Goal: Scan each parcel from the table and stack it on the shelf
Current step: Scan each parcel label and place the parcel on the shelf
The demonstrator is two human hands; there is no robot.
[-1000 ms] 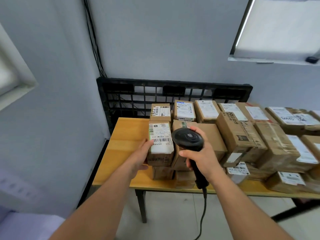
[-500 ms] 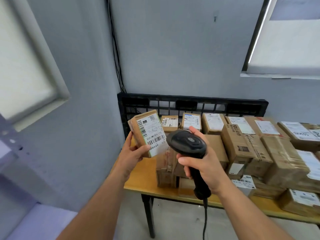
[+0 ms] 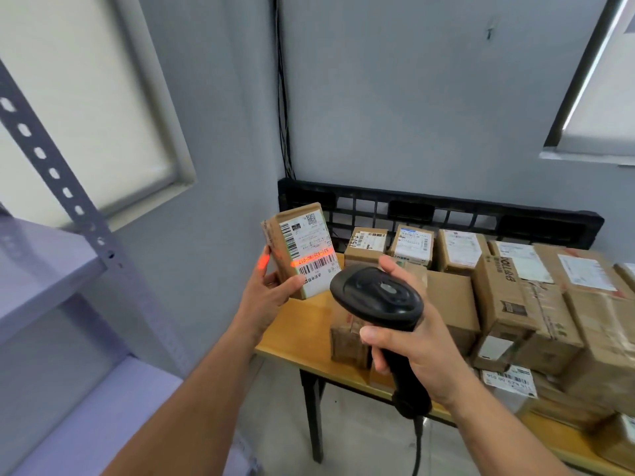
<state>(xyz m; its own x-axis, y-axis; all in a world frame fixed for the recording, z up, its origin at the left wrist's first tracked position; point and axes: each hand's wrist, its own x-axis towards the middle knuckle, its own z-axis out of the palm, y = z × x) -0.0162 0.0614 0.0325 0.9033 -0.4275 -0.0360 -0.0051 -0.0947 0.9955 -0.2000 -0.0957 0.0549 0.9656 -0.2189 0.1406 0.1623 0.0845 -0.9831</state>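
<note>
My left hand (image 3: 271, 290) grips a small brown parcel (image 3: 299, 249) by its lower left corner and holds it upright above the table's left end, its white label facing me. A red scan line lies across the label's barcode and lights one fingertip. My right hand (image 3: 415, 334) grips the black barcode scanner (image 3: 378, 300) by its handle, head aimed at the parcel from the right. The grey metal shelf (image 3: 44, 269) stands at the left.
Several cardboard parcels (image 3: 508, 297) with labels crowd the wooden table (image 3: 299, 331). A black plastic pallet (image 3: 446, 211) leans on the wall behind them. The scanner cable hangs down toward the floor. A slotted shelf post (image 3: 58, 176) rises at the left.
My left hand lifted the parcel off the pile and brought it up and left. The scanner's red line now falls on its label. My view has turned left, revealing the shelf.
</note>
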